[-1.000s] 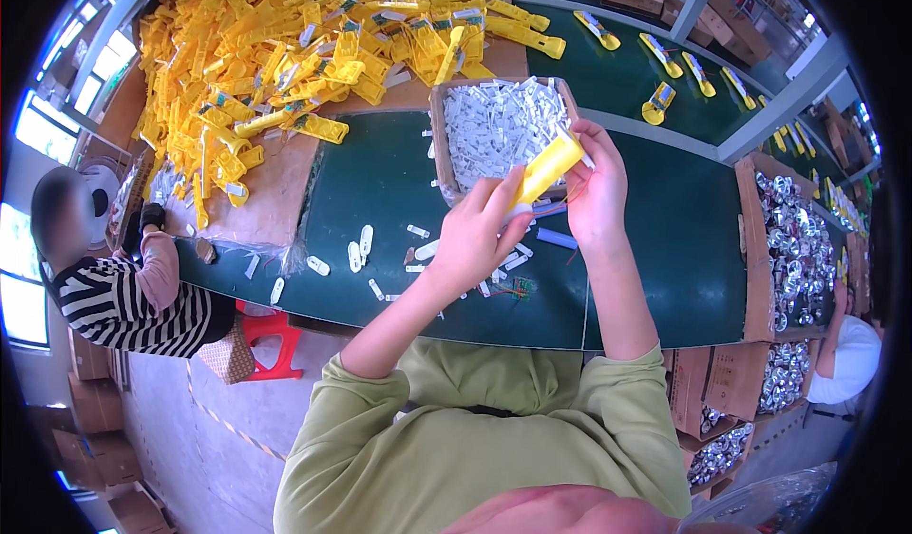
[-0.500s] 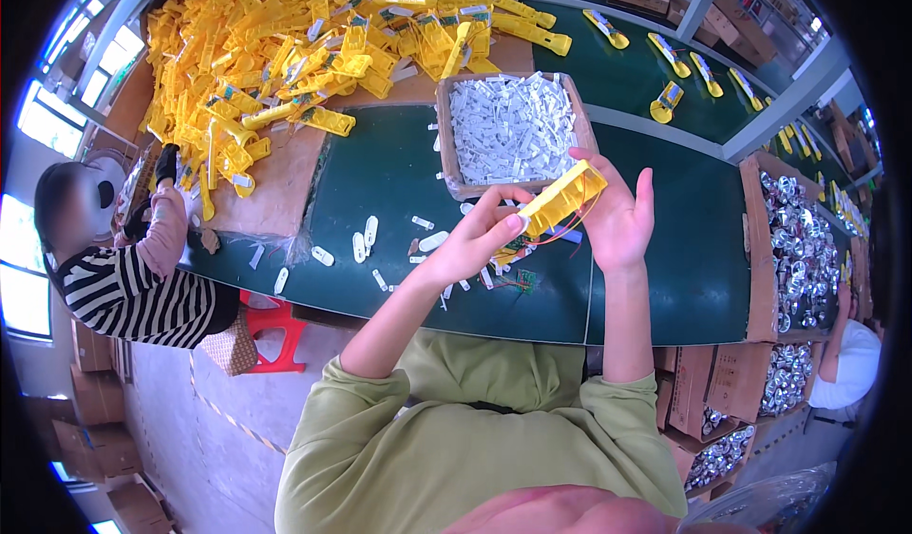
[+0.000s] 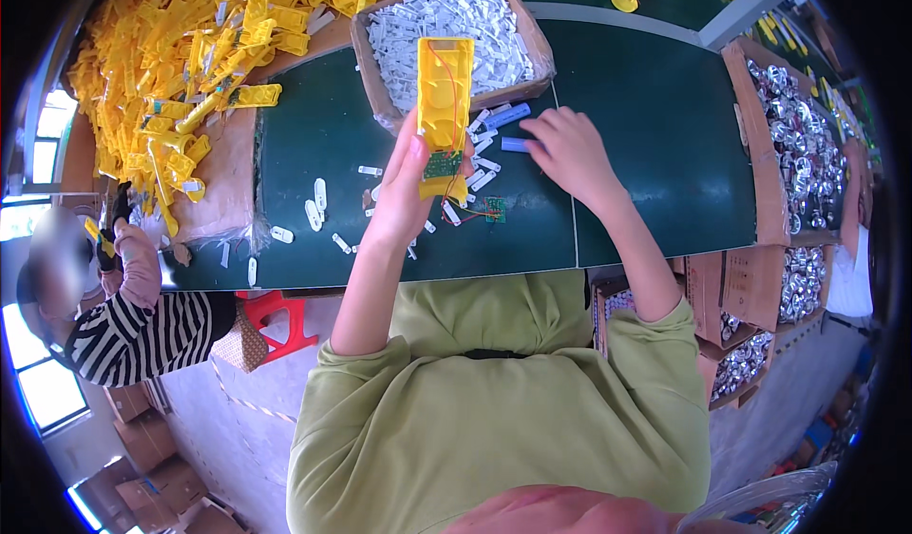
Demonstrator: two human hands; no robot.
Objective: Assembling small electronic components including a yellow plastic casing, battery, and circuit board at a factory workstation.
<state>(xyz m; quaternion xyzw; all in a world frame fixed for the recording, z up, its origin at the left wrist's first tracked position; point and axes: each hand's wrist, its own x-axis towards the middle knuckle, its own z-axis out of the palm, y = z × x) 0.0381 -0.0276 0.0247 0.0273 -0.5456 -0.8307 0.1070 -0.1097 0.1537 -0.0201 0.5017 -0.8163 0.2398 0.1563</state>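
My left hand (image 3: pixel 403 190) is closed around the lower part of a yellow plastic housing (image 3: pixel 442 92), held upright with its hollow side showing. Thin red wires run along the inside, and a green circuit board (image 3: pixel 441 165) sits at its lower end. To the right, my right hand (image 3: pixel 578 157) has its thumb and fingertips at the end of a blue cylindrical battery (image 3: pixel 515 144) on the table. A second blue battery (image 3: pixel 507 116) lies just behind it. Small white plastic pieces (image 3: pixel 484 163) and a loose green board (image 3: pixel 495 209) lie beside the housing.
A cardboard box (image 3: pixel 544 68) full of small white parts stands behind my hands. Yellow housings are heaped (image 3: pixel 161 68) at the far left, where another person (image 3: pixel 133 287) works. Boxes of shiny metal parts (image 3: pixel 793 144) stand at the right, near a second person (image 3: pixel 850 249).
My right hand has left the yellow housing and moved down to the blue battery on the table. The housing has turned upright in my left hand. The whole view has shifted.
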